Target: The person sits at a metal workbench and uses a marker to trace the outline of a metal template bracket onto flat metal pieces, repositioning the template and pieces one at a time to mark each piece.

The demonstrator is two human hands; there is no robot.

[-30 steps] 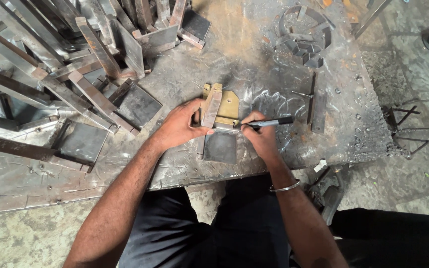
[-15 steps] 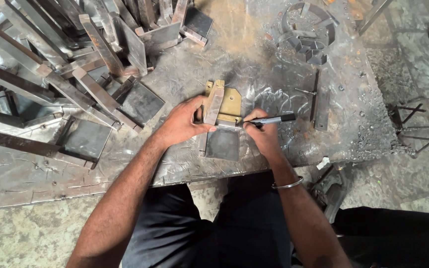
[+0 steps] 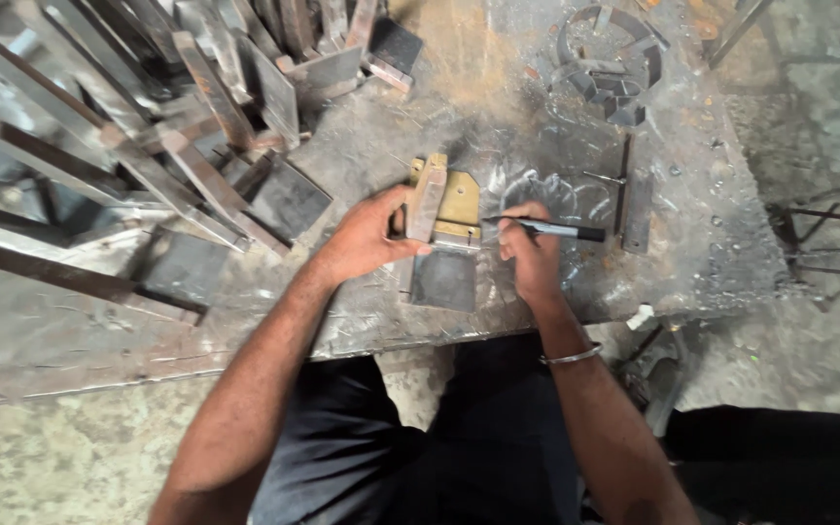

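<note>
The left hand (image 3: 367, 238) is closed around a short rusty metal bar (image 3: 428, 197), fingers wrapped over its left side and thumb reaching toward its lower end, pressing it down on a yellowish metal template (image 3: 461, 199) that lies on the steel worktable (image 3: 362, 321). Just below the template, touching its lower edge, sits a dark square steel plate (image 3: 444, 280), near the table's front edge. The right hand (image 3: 532, 255) pinches a black marker (image 3: 548, 229) between thumb and fingers, held almost level, its tip meeting the template's right edge (the exact contact point is too small to make out). A thin metal bangle (image 3: 570, 358) circles the right wrist. To the left, a heap of angle-iron pieces (image 3: 128, 146) covers the table, and a ring-shaped steel part (image 3: 610, 63) rests at the far right
</note>
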